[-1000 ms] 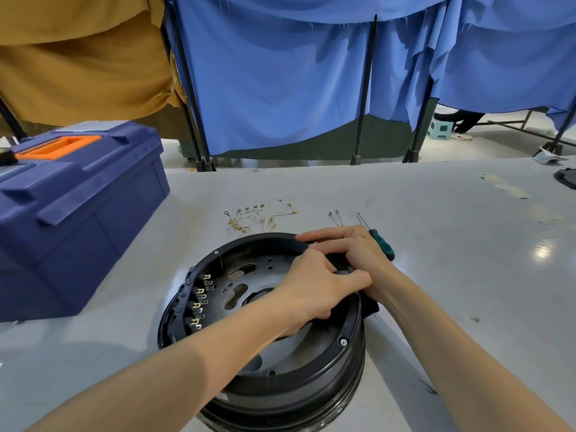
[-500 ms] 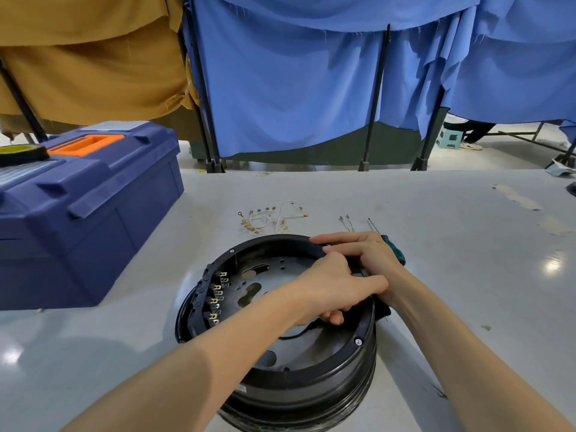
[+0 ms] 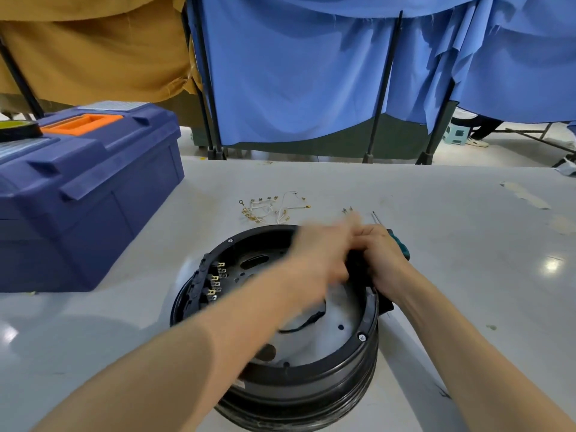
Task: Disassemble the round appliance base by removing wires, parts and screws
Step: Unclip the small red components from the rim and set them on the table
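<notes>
1. The round appliance base (image 3: pixel 280 363) is sitting open side up on the grey table (image 3: pixel 452 244), near the front edge and roughly centre.
2. Both hands are meeting over its far right rim. The right hand (image 3: pixel 381 260) is curling round a black part (image 3: pixel 358 266) sitting at the rim.
3. The left hand (image 3: pixel 321 257) is pretty blurred, so I can't tell whether it's actually gripping anything or just pressing up against the right one.
4. A thin black wire (image 3: pixel 307 322) is lying loose on the pale inner plate.
5. Removed wires with brass terminals (image 3: pixel 271 208) are lying just beyond the base, and a green-handled screwdriver (image 3: pixel 400 241) is poking out behind the right hand.
6. A blue toolbox (image 3: pixel 84 194) is sitting on the far left.
</notes>
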